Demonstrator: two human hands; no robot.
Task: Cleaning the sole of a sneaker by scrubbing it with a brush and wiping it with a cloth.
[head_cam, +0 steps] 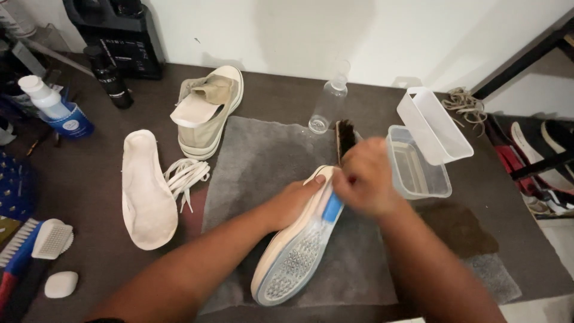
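1. The left hand [297, 200] is clamped around the upper part of a canvas sneaker [297, 248], thumb up near the toe; the shoe lies on its side with the translucent patterned sole [293, 263] turned toward the camera.
2. The right hand [366, 177] is closed on a small blue-edged scrubbing tool [333, 207] pressed to the sole's rim; the hand is motion-blurred, so the exact finger hold cannot be told.
3. The sneaker looks light, with a soft, collapsible upper and a stiffer rubber sole that is likely slick when wet; a hold across the midfoot, as here, seems the firmest.
4. It rests on a grey cloth [257, 161] at mid-table.
5. Nearby lie a dark bristle brush [344, 139], a clear water tub [439, 185], a clear bottle [328, 103], the second sneaker [210, 113], an insole [145, 194] and white laces [186, 173].
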